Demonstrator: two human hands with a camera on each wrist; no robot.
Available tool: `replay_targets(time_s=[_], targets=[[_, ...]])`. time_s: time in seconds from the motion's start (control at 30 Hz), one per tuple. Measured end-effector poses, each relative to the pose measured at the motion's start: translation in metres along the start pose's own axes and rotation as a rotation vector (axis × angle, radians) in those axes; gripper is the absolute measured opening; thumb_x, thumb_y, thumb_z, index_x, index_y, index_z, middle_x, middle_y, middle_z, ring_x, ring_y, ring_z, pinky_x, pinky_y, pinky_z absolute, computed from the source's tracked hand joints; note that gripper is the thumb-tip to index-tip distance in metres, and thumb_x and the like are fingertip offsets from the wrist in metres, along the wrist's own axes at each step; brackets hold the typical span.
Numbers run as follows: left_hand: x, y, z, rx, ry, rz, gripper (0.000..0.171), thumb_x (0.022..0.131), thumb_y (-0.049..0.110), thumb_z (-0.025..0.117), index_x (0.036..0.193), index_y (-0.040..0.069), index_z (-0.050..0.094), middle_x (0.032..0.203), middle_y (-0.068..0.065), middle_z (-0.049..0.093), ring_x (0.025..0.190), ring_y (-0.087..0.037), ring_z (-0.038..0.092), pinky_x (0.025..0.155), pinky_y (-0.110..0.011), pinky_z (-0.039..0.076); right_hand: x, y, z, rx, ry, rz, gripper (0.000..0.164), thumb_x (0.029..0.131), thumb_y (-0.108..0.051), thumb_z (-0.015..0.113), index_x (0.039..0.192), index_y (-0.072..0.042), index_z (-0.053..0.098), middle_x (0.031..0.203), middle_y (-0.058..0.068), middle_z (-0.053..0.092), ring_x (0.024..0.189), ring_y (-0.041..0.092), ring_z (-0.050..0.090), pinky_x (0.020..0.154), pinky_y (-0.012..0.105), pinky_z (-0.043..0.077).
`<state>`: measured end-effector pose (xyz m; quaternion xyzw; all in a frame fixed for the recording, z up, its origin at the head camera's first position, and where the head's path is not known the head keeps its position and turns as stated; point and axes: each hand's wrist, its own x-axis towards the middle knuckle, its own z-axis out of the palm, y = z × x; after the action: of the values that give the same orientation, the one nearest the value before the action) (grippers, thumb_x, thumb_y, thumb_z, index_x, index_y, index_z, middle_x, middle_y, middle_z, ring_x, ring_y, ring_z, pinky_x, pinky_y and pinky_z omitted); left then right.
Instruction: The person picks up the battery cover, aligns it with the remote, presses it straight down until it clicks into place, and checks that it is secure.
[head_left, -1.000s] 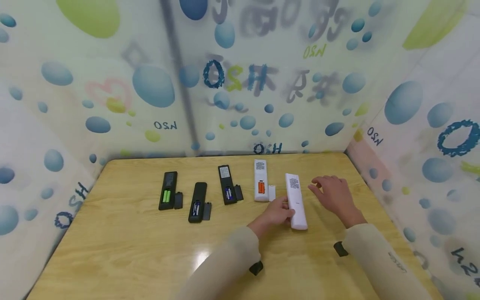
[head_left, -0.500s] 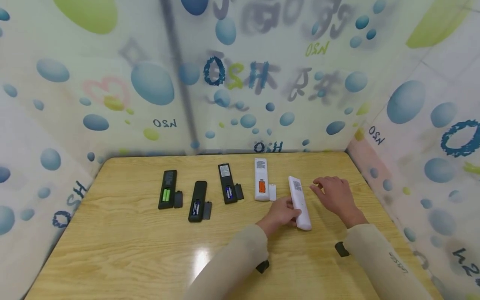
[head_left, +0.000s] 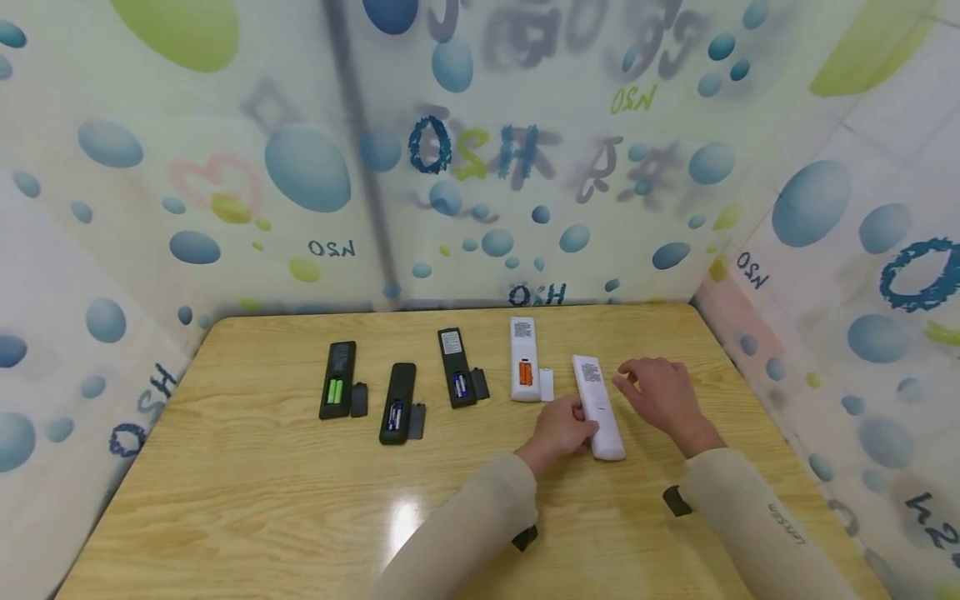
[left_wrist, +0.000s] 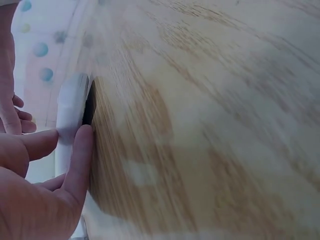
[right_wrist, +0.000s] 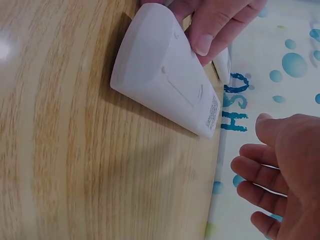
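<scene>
A white remote control [head_left: 597, 402] is face down at the right of the table, its printed label toward the far end. My left hand [head_left: 557, 430] grips its left edge near the lower half, thumb on the back cover and fingers along the side. From the right wrist view, the remote's battery cover [right_wrist: 182, 92] is in place and the near end shows broad and rounded. My right hand [head_left: 660, 395] hovers to the right of the remote, apart from it, fingers loosely bent and holding nothing. Its spread fingers [right_wrist: 260, 172] show in the right wrist view.
To the left, another white remote [head_left: 523, 342] with orange batteries has its cover [head_left: 547, 385] beside it. Several black remotes, such as one with green batteries [head_left: 335, 392], lie open with covers alongside. A patterned wall [head_left: 480, 208] stands behind the table [head_left: 262, 500].
My left hand has shifted a little to the right with the white remote, which tipped slightly and now lies flatter. My right hand has barely moved.
</scene>
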<state>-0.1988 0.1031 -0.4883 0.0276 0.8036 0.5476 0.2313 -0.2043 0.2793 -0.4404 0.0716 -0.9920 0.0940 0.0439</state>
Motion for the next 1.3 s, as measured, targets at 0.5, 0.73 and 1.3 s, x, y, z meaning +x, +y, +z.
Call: replay_targets(time_s=[0.5,0.73,1.3], targets=[[-0.008,-0.006,-0.024,0.206,0.015,0.125,0.029,0.087,0.017,0.068,0.114,0.008,0.067,0.095,0.001,0.067,0.074,-0.007,0.058,0.068,-0.020,0.049,0.011,-0.020,0.015,0.010,-0.028,-0.018,0.031,0.095,-0.031,0.062,0.114,-0.007,0.068,0.098,0.008,0.071,0.097,0.031,0.060,0.091,0.058,0.040],[-0.017,-0.010,-0.058,0.058,-0.073,0.091,0.026,0.092,0.016,0.065,0.116,0.006,0.065,0.089,-0.002,0.064,0.068,-0.014,0.060,0.062,-0.027,0.055,0.019,-0.037,0.022,0.015,-0.082,-0.021,0.032,0.094,-0.032,0.064,0.116,-0.009,0.068,0.100,0.006,0.071,0.099,0.030,0.060,0.093,0.057,0.040],[-0.015,-0.017,-0.127,0.001,0.069,0.051,0.034,0.094,0.014,0.063,0.127,0.005,0.059,0.110,-0.012,0.065,0.097,-0.032,0.068,0.074,-0.033,0.059,0.032,-0.070,0.032,0.001,-0.166,-0.038,0.037,0.091,-0.034,0.068,0.119,-0.011,0.066,0.103,0.005,0.070,0.104,0.028,0.058,0.099,0.054,0.040]])
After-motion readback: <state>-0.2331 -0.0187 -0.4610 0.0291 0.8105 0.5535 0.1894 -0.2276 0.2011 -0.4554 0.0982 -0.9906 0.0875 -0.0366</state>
